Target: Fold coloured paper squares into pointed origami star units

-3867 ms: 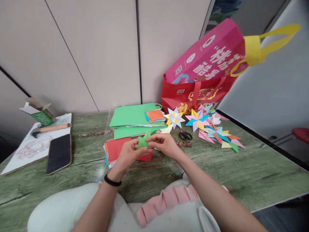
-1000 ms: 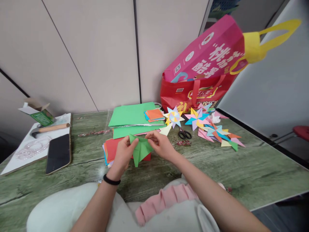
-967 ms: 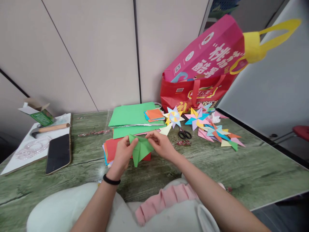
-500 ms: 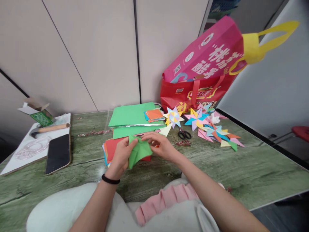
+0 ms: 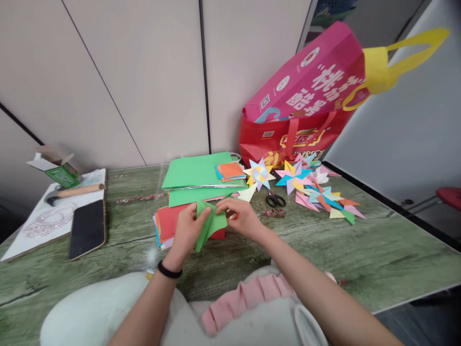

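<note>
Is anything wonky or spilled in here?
The pink package tilts sideways above the red bag at the back right, so it looks lopsided. The small green box on the left also has its top open. I see no spill, and the held green paper looks folded, not torn.

Red paper [image 5: 167, 223] partly hidden by green paper [image 5: 216, 224], red seat [image 5: 451, 197] cut off at right

From the wearer's head, the camera looks forward and down across the table [image 5: 360, 259].
</note>
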`<state>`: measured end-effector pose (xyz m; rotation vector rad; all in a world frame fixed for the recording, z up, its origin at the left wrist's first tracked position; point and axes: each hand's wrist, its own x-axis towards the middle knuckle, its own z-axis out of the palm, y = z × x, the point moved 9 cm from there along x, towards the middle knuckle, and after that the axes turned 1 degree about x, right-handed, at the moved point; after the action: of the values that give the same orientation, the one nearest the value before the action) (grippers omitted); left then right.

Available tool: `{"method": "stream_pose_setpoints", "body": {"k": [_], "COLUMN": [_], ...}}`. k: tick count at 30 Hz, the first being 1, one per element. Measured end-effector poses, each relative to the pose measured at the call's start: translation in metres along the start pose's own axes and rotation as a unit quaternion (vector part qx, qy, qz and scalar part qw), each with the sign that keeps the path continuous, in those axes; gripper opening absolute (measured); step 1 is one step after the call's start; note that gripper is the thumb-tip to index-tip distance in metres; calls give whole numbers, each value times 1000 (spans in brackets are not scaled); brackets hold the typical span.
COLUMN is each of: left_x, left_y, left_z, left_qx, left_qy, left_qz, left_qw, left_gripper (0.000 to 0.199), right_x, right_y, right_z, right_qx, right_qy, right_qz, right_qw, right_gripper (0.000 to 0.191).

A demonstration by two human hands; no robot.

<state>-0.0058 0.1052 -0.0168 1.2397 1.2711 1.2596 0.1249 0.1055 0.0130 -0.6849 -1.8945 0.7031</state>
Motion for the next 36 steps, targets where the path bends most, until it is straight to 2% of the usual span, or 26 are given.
{"method": "stream_pose_setpoints", "body": {"k": [6, 10, 13, 16, 19, 24, 29, 36], "left_x": [-4, -7, -8, -9, -10, -9, -9, -11], "left_y": [5, 3, 0, -2, -4, -11, -9, -8], "left_z": [9, 19, 22, 23, 23, 20, 20, 29], "left_qx": [-25, -32, -38, -71, -110, -128, -120, -133], "left_qy": [-19, -59, -68, -72, -72, -61, -59, -89], "left_qz": [-12, -32, -40, -60, -87, -121, -108, -105], "left_qw": [999, 997, 996, 993, 987, 983, 985, 982], "left_gripper": [29, 30, 30, 33, 36, 34, 33, 42], "right_x": [-1, -1, -1, -1, 0, 0, -1, -2], "right_y": [9, 11, 11, 8, 2, -4, -1, 1], "right_z": [-2, -3, -5, -7, -5, -2, -3, -6], "right_qx": [5, 20, 24, 2, 5, 7, 3, -25], "right_qy": [26, 45, 54, 61, 42, 24, 43, 65], "right_qz": [59, 78, 85, 80, 61, 36, 42, 37], "right_qw": [998, 996, 995, 995, 997, 999, 998, 997], "right_gripper": [7, 10, 13, 10, 7, 16, 11, 11]}}
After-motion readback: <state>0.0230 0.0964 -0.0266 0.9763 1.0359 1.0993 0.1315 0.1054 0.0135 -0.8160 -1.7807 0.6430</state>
